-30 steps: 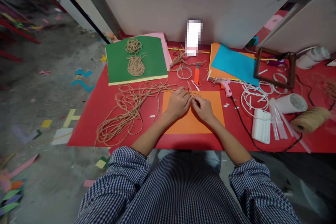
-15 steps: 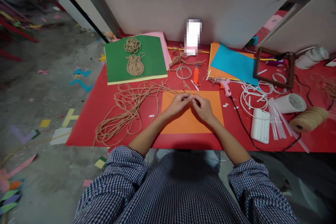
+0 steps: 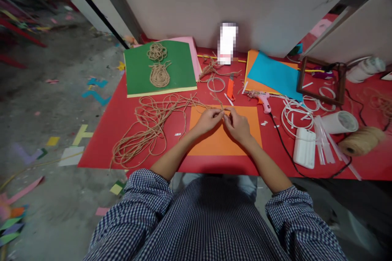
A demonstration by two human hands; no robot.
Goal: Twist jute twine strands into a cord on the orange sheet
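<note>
- A short length of brown twine point(image 3: 218, 98) is pinched between the fingertips of both hands, which are brought together above an orange sheet point(image 3: 225, 142); its loose ends are pointed away from the body, past the sheet's far edge.
- The left hand point(image 3: 209, 121) is closed on the twine, with thumb and forefinger pressed together.
- The right hand point(image 3: 237, 125) is closed in a like pinch, its fingers curled; how the twine is wound there is hidden.
- The orange sheet is laid on a red-covered table point(image 3: 104, 147).
- To the left, a tangled heap of twine point(image 3: 153, 122) is spread; behind it, two coiled twine shapes point(image 3: 159, 76) are set on a green sheet point(image 3: 134, 73).
- Beyond the hands, an orange cutter point(image 3: 230, 89) is placed near a pink glue gun point(image 3: 265, 104).
- At far right, a twine spool point(image 3: 364, 140) is laid sideways.
</note>
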